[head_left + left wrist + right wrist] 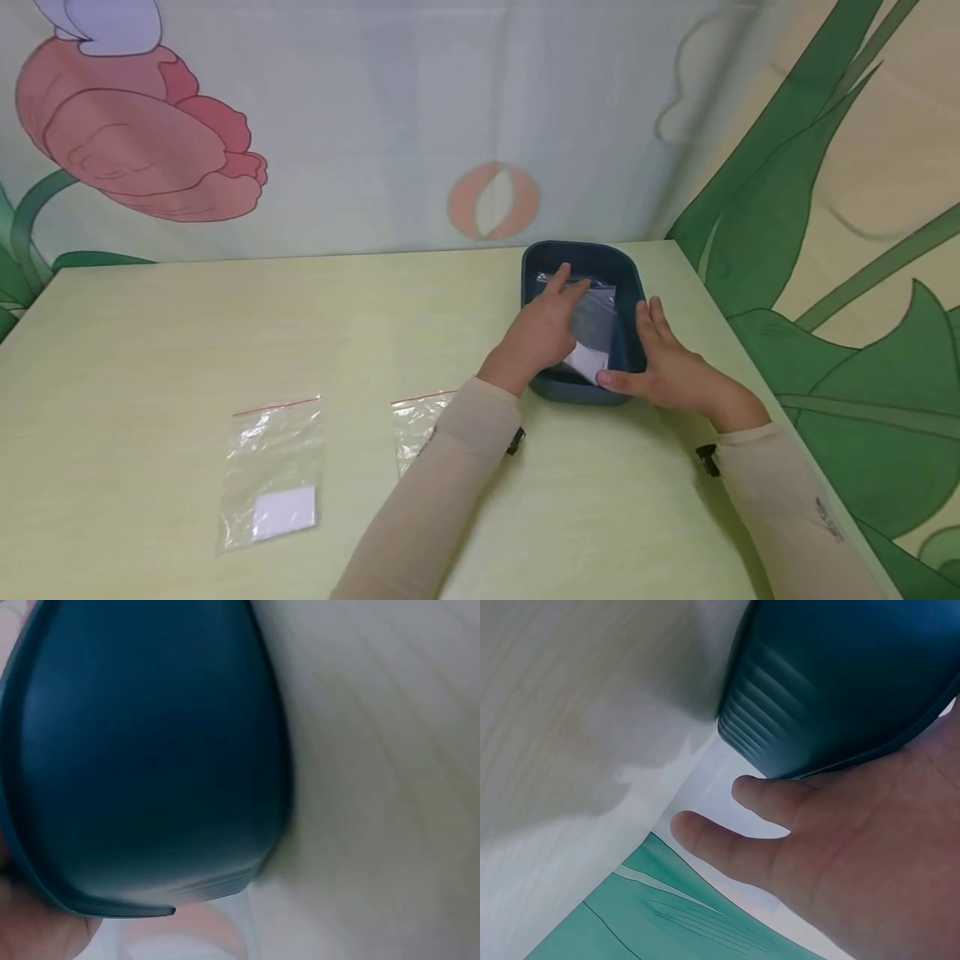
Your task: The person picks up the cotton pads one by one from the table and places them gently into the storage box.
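My left hand point(536, 337) reaches over the left rim of a dark blue plastic bin point(577, 392), its visible fingers stretched out above a clear zip bag point(596, 321) inside. A white piece shows at that bag's lower end. At the bin's right side is my right hand point(671, 379), its thumb over the rim by the bag's lower corner. The right wrist view has two straight fingers of that hand point(840, 832) outside the bin wall point(817, 697). In the left wrist view, the bin's outer wall point(150, 765) hides most of the left hand point(45, 926).
Another zip bag point(273, 475), red along its top and with a white piece inside, lies on the pale table point(135, 400). A second red-topped bag point(416, 425) is partly covered by the left sleeve point(442, 483). Behind the bin hangs a printed cloth point(360, 133).
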`<state>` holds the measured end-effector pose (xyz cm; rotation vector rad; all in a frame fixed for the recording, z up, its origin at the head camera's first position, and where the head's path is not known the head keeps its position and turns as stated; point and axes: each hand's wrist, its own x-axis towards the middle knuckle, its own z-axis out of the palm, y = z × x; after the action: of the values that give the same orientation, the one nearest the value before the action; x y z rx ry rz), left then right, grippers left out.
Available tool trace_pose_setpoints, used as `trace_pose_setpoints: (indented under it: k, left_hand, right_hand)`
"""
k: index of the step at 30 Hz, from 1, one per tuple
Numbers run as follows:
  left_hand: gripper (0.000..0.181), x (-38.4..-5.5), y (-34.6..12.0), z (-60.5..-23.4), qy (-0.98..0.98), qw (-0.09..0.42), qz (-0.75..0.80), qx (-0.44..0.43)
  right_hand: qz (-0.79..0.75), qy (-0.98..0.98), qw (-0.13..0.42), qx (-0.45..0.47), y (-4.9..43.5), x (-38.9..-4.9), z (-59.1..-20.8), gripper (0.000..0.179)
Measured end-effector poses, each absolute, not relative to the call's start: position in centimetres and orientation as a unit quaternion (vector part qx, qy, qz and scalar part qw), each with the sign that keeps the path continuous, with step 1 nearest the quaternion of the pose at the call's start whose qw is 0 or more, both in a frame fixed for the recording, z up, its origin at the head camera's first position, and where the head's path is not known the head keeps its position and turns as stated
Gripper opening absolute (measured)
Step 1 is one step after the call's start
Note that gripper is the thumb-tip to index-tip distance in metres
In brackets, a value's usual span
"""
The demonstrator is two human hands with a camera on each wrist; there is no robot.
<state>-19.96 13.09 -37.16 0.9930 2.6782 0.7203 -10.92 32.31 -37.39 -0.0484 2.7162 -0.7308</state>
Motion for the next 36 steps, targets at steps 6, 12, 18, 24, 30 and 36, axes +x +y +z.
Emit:
trace_pose_setpoints:
  k: [6,12,18,24,30,36]
  left_hand:
    - [0.058,-19.99,13.17,-37.52,0.912,0.059,0.215,0.343]
    - [0.054,-20.04,13.23,-37.89,0.915,0.041,0.213,0.34]
    - [0.049,-19.97,12.99,-37.77,0.902,0.06,0.256,0.344]
    - [0.044,-19.92,13.06,-37.59,0.899,0.078,0.272,0.333]
    - [0.046,-19.82,13.23,-37.56,0.905,0.091,0.255,0.329]
    - [0.047,-19.69,13.36,-37.66,0.91,0.089,0.199,0.352]
  right_hand:
    - [-0.258,0.952,0.162,-0.022,32.18,-10.93,-37.23,0.121]
    - [-0.255,0.953,0.161,-0.022,32.21,-11.0,-37.5,0.121]
    - [-0.255,0.953,0.162,-0.02,32.21,-10.99,-37.47,0.12]
    - [-0.254,0.953,0.165,-0.015,32.16,-10.95,-37.34,0.121]
    - [-0.256,0.953,0.163,-0.016,32.23,-10.86,-37.33,0.121]
    - [-0.262,0.951,0.161,-0.018,32.29,-10.83,-37.36,0.121]
